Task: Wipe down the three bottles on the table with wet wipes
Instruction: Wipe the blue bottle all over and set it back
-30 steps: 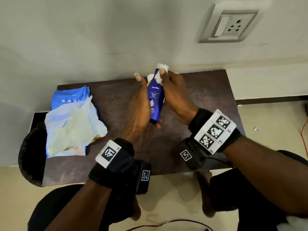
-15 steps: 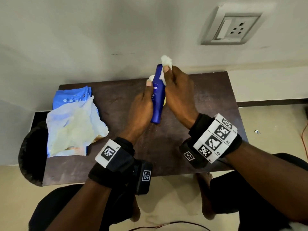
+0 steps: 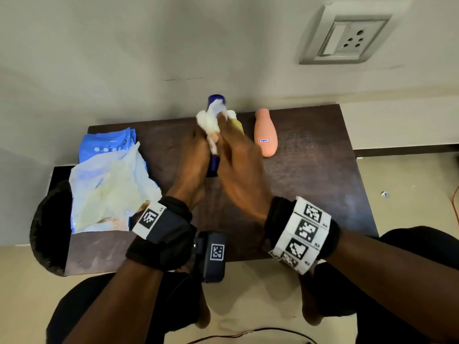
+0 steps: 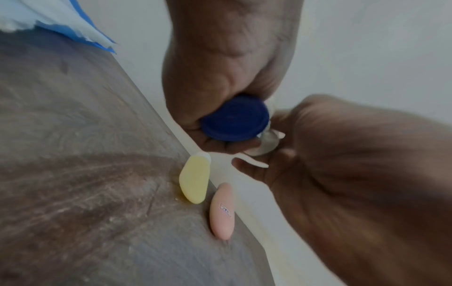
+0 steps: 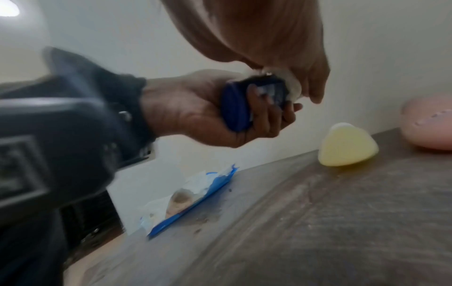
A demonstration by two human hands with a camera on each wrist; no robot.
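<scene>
A person sits at a dark wooden desk (image 3: 310, 175) against a wall. Their left hand (image 3: 196, 160) lifts a blue lotion bottle (image 4: 234, 118) clear of the desk, its grip curled round the lower body near the flat end. That seems meant to leave the upper part free for cleaning. The right hand (image 3: 238, 170) pinches a crumpled white wet wipe (image 3: 211, 120) against the bottle's upper part, apparently rubbing it. Two more bottles lie on the desk by the wall, within reach: a yellow bottle (image 4: 194, 180) and just beside it a peach bottle (image 3: 265, 132). An opened blue wet-wipe pack (image 3: 106, 170) lies at the left.
</scene>
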